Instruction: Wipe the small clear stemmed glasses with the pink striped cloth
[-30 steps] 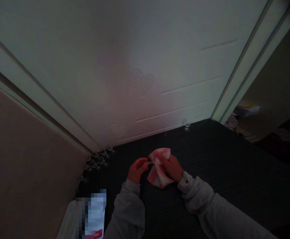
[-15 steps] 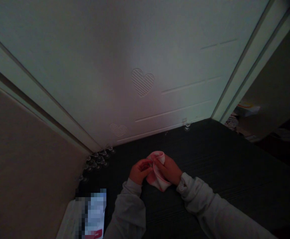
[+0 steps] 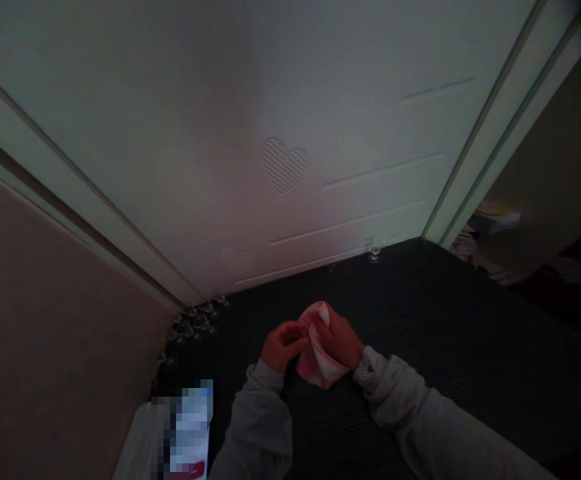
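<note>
A pink and white cloth [image 3: 323, 367] is bunched between my two hands above the dark surface. My right hand [image 3: 343, 340] is closed on it, with the thumb pressed into a fold and the lower part hanging loose. At the cloth's left edge, my left hand [image 3: 283, 345] has its fingers and thumb curled together in a pinch. Whatever those fingers hold is too dark and too covered by cloth to make out. Small clear stemmed glasses [image 3: 200, 322] stand in a cluster to the left. Another such glass [image 3: 374, 254] stands by itself at the back right.
The dark wood-grained table [image 3: 445, 333] runs up to a white panel [image 3: 170, 133] with carved hearts. A brown wall [image 3: 45, 320] borders the left side. At the lower left lies a lit phone [image 3: 190, 427], partly pixelated. Boxes and other items [image 3: 495, 220] sit beyond the right edge.
My right hand has turned the cloth slightly, and its lower part has swung and spread a little to the right. My left hand has barely moved. Glasses and phone are where they were.
</note>
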{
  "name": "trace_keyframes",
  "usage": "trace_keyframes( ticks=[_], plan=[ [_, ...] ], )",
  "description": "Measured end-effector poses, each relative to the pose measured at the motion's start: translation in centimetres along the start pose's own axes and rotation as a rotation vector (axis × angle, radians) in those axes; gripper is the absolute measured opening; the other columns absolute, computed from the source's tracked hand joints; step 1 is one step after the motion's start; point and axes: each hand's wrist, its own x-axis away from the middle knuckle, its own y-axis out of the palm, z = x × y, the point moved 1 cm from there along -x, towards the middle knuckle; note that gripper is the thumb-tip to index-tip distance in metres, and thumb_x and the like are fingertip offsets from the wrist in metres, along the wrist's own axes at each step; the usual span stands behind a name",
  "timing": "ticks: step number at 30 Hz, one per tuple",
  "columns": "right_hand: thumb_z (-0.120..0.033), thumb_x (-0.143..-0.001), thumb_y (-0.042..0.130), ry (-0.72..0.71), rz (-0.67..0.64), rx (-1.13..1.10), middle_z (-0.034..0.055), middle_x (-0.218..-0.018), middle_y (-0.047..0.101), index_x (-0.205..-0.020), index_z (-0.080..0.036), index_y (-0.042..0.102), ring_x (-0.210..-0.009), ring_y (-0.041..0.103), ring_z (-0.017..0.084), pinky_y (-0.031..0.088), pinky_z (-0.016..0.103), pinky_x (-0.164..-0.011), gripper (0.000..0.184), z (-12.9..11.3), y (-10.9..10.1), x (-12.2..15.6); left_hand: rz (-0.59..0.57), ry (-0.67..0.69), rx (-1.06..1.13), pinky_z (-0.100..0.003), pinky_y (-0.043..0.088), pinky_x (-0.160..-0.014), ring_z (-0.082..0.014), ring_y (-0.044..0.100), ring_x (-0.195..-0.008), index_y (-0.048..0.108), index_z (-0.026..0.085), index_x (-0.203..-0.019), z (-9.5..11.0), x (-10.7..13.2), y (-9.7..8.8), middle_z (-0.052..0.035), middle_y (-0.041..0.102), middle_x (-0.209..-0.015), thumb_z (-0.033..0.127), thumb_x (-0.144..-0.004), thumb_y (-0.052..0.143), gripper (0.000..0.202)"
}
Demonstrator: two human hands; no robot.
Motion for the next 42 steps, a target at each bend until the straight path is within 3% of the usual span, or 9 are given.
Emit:
trace_keyframes(
  ticks=[7, 14, 23, 30, 38, 42],
  plan=[
    [-0.031, -0.085, 0.036, 0.026, 0.019, -0.073, 0.0037, -0.082, 0.059, -0.09, -0.019, 0.049, -0.076, 0.056, 0.017, 0.04, 0.03, -0.072, 0.019, 0.2, -0.1, 0.1, 0.018, 0.006, 0.005, -0.027, 0.043, -0.066, -0.0127, 0.056, -0.065, 0.061, 0.015, -0.075, 0.3, 0.1, 0.1, -0.0002, 0.062, -0.069, 0.019, -0.05, 0.075, 0.029],
    [-0.026, -0.081, 0.043, -0.005, -0.025, -0.154, 0.005, -0.095, 0.057, -0.105, -0.017, 0.043, -0.087, 0.054, 0.017, 0.042, 0.032, -0.078, 0.025, 0.6, 0.2, 0.0, 0.071, 0.033, 0.026, -0.025, 0.043, -0.066, -0.0117, 0.055, -0.066, 0.058, 0.016, -0.075, 0.0, -0.2, -0.3, 0.0009, 0.06, -0.07, 0.022, -0.051, 0.074, 0.029],
    [-0.027, -0.077, 0.05, -0.05, -0.073, -0.116, 0.005, -0.092, 0.059, -0.098, -0.017, 0.052, -0.085, 0.055, 0.018, 0.042, 0.033, -0.078, 0.023, -0.1, -0.1, -0.1, 0.059, 0.027, 0.048, -0.027, 0.044, -0.069, -0.0134, 0.057, -0.07, 0.059, 0.015, -0.077, -0.1, -0.2, -0.2, -0.0012, 0.063, -0.075, 0.022, -0.052, 0.074, 0.031],
    [-0.025, -0.08, 0.045, -0.109, -0.088, -0.099, 0.005, -0.089, 0.059, -0.096, -0.017, 0.052, -0.084, 0.056, 0.017, 0.042, 0.03, -0.077, 0.019, -0.7, -0.1, -0.1, 0.045, 0.028, 0.04, -0.029, 0.044, -0.071, -0.0143, 0.058, -0.071, 0.06, 0.015, -0.077, 0.0, -0.3, -0.3, -0.0019, 0.064, -0.075, 0.023, -0.051, 0.075, 0.031],
    [-0.025, -0.085, 0.033, -0.071, -0.026, -0.081, 0.0041, -0.086, 0.06, -0.089, -0.018, 0.054, -0.081, 0.056, 0.016, 0.041, 0.03, -0.078, 0.023, -0.4, 0.1, -0.3, 0.073, 0.038, 0.005, -0.027, 0.044, -0.068, -0.0137, 0.057, -0.069, 0.061, 0.015, -0.078, -0.1, -0.2, -0.4, -0.0018, 0.063, -0.074, 0.02, -0.053, 0.073, 0.028],
    [-0.032, -0.081, 0.042, 0.024, 0.062, -0.069, 0.0049, -0.085, 0.059, -0.091, -0.017, 0.049, -0.077, 0.056, 0.017, 0.044, 0.031, -0.071, 0.02, 0.2, 0.0, -0.4, 0.094, 0.049, 0.006, -0.027, 0.044, -0.069, -0.0136, 0.057, -0.07, 0.06, 0.016, -0.076, 0.0, -0.2, -0.3, -0.0014, 0.063, -0.074, 0.02, -0.052, 0.073, 0.028]
  ],
)
